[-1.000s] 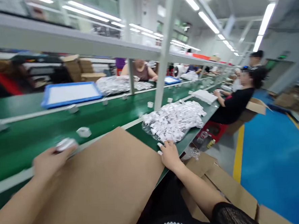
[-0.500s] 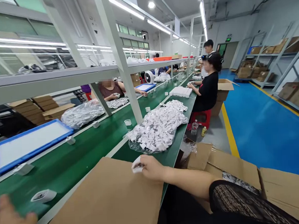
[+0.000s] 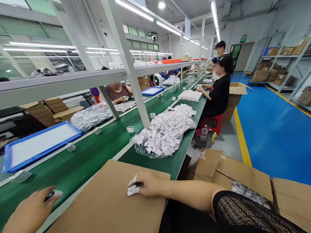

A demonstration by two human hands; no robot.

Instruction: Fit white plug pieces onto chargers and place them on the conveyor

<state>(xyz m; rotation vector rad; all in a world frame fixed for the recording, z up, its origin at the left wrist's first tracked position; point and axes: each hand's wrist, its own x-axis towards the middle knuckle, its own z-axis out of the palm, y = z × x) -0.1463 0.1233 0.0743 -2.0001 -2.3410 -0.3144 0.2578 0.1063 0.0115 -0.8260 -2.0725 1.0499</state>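
My left hand [image 3: 28, 214] is over the green conveyor belt at the lower left. Its thumb and fingers are closed around a small white plastic housing [image 3: 56, 195] with a dark inside. My right hand [image 3: 150, 184] rests above a flat brown cardboard sheet [image 3: 105, 207] in front of me. Between its fingertips is a small white plastic piece [image 3: 133, 190] with a gap in the middle; the fingers partly cover it. Just beyond the cardboard lies a clear plastic bag heaped with small white parts [image 3: 167, 130].
Several white housings stand along the green belt [image 3: 94, 152]. A blue-rimmed tray [image 3: 41, 144] is on its far side. A metal post [image 3: 131, 61] and shelf rise over the line. Co-workers sit opposite and further along. Open cartons [image 3: 243, 167] are on my right.
My left hand, open beside the housing on the belt before, now grips it. My right hand has shifted left and slightly down over the cardboard with its white piece.
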